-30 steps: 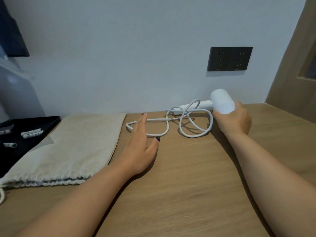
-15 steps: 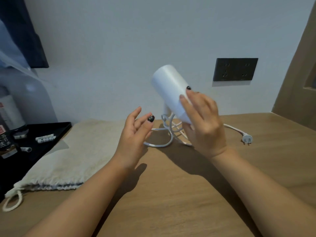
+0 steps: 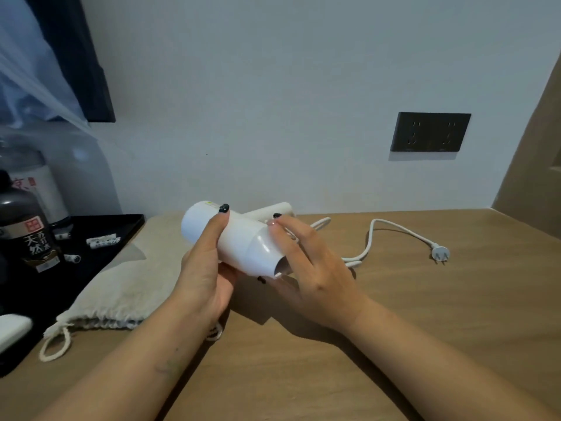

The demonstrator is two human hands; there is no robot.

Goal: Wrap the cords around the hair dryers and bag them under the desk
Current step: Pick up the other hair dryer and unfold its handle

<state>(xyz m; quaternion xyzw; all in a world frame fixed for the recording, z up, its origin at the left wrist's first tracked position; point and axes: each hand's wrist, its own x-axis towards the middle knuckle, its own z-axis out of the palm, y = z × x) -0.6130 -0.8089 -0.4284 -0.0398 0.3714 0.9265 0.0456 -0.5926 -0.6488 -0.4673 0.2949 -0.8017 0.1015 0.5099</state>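
Broadly laid out around the wooden desk: at its left end a cream drawstring bag lying flat, mouth and rope loop toward the near edge, partly overlapping a black tray that carries dark water bottles and small white sachets. On the wall above the desk's back edge, toward the right, a dark double socket, nothing plugged in. Held up above the middle of the desk, a white hair dryer, barrel lying roughly level, nozzle toward the right, handle pointing back toward the wall. Left hand curled round the barrel from beneath and behind, a finger over the top, carrying the weight. Right hand fingers nearly straight, tips touching the barrel near the handle joint, gripping nothing. Trailing from behind the right hand across the desk to the right, the white cord, loose and unwound, ending at the plug lying flat well short of the socket. Probably light, rigid and smooth-shelled, so somewhat slippery; best gripped firmly at the barrel or handle while winding. Cord soft but springy, likely to uncoil unless kept taut; best pinched close to the handle end first, plug tucked last.
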